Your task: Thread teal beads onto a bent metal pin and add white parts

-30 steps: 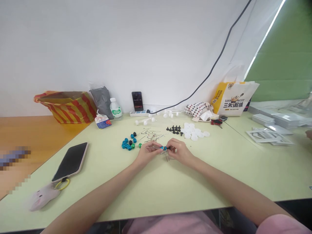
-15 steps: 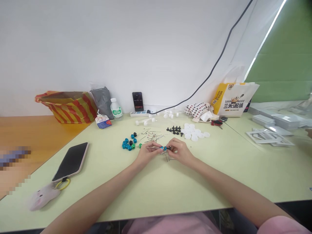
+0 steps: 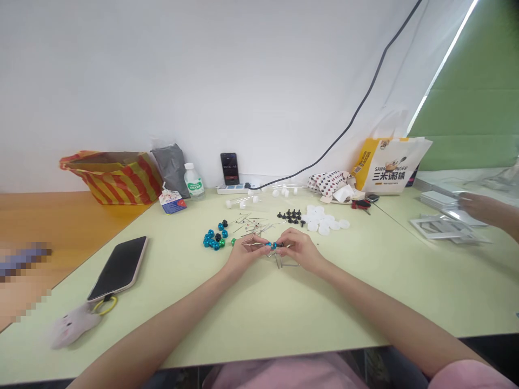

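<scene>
You're in a shared assembly workroom, field-side: long pale green worktables (image 3: 259, 319), loose pins (image 3: 249, 224) in piles, a power strip (image 3: 231, 189) (a co-worker's hand (image 3: 482, 208) at right)

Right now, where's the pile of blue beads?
In the head view, the blue beads lie ahead and left of the left hand, just beside the scattered metal pins.

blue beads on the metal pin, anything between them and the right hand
Only a small black piece on the same metal pin, just right of the blue beads, sits between them and the right hand. Nothing else visible is in the way.
</scene>
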A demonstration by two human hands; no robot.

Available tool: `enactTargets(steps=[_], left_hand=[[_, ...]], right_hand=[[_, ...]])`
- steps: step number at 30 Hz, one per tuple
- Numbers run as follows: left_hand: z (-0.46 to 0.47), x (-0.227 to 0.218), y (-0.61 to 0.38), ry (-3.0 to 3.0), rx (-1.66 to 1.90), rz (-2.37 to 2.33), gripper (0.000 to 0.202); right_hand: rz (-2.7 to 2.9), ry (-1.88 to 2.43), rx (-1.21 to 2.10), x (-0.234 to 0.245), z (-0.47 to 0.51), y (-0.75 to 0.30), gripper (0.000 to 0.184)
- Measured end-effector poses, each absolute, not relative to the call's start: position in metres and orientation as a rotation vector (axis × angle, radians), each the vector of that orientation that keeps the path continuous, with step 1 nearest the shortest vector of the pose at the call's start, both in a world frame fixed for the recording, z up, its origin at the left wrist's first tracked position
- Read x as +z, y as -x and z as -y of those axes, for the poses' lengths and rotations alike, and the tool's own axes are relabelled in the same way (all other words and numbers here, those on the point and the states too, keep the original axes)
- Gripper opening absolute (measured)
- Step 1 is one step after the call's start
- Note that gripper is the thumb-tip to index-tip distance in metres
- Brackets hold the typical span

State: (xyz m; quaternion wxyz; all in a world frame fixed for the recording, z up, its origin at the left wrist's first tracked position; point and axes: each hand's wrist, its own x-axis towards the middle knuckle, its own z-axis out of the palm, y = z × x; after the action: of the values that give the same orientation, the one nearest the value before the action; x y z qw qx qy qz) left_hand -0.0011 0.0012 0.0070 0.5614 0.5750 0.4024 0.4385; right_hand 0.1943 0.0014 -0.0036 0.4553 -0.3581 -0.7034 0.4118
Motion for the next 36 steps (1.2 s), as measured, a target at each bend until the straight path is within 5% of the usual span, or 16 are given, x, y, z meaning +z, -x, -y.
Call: enactTargets(steps=[14,36], left_hand=[[-0.0036,0.0041,0.0027,-1.367,1.061,-0.925,0.025],[-0.0016,0.0078,0.0002,-1.327,1.066,-0.974,0.030]], right_hand=[[1.560,0.923,1.297,0.0002,0.0002,-0.1918,0.031],[1.701,0.846,1.056,-0.0034,-0.0032,-0.1944,0.029]])
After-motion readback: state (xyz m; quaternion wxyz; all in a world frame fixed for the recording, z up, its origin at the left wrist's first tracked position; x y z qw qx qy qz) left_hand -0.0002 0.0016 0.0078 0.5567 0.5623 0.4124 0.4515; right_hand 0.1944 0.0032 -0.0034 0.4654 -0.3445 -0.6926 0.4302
